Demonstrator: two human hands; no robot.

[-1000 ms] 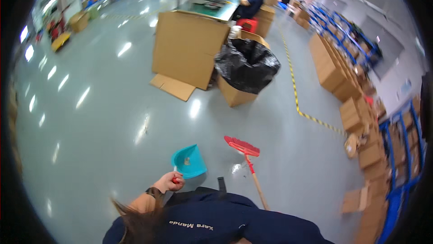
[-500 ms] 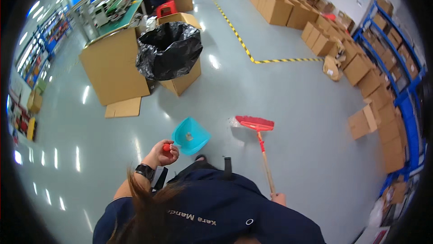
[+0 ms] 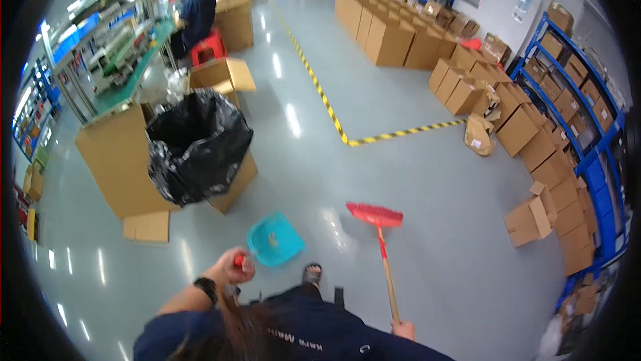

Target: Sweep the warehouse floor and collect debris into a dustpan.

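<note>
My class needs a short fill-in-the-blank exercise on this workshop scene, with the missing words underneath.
The left-hand grip holds a turquoise ____.
The right-hand grip holds a red-headed ____.
The bag draped over the cardboard box is coloured ____.
The floor tape is striped black and ____.

Missing words: dustpan; broom; black; yellow.

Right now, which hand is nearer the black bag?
Left. The left hand, holding the dustpan, is short of the black bag; the right hand, on the broom, is farther back and right.
</note>
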